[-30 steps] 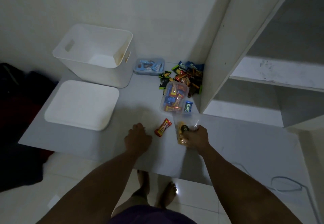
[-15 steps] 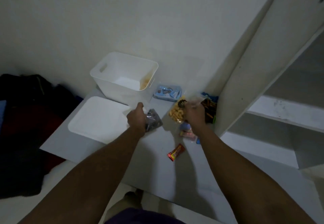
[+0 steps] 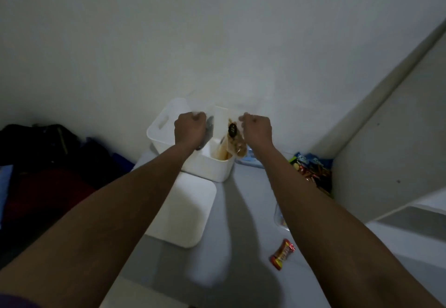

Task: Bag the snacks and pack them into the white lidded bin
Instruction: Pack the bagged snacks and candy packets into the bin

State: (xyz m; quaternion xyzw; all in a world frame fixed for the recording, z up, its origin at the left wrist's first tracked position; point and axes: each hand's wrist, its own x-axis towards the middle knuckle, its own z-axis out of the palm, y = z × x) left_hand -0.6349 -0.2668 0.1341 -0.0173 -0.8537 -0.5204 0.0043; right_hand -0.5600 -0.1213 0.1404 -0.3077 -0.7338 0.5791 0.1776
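The white bin stands open against the wall. Both my hands are raised over its opening. My left hand is closed on a dark snack bag that hangs beside it. My right hand grips the top of a clear bag of brownish snacks, which dangles over the bin's right side. The bin's white lid lies flat on the grey tabletop in front of the bin. A pile of loose wrapped snacks sits by the shelf wall at right.
A red wrapped candy lies on the tabletop near my right forearm. A clear bag with snacks peeks out beside that arm. A white shelf unit rises at right. Dark bags and clothing lie left.
Both hands moved away from me and up, carrying the two bags from above the tabletop to over the bin. The view tilted upward toward the wall.
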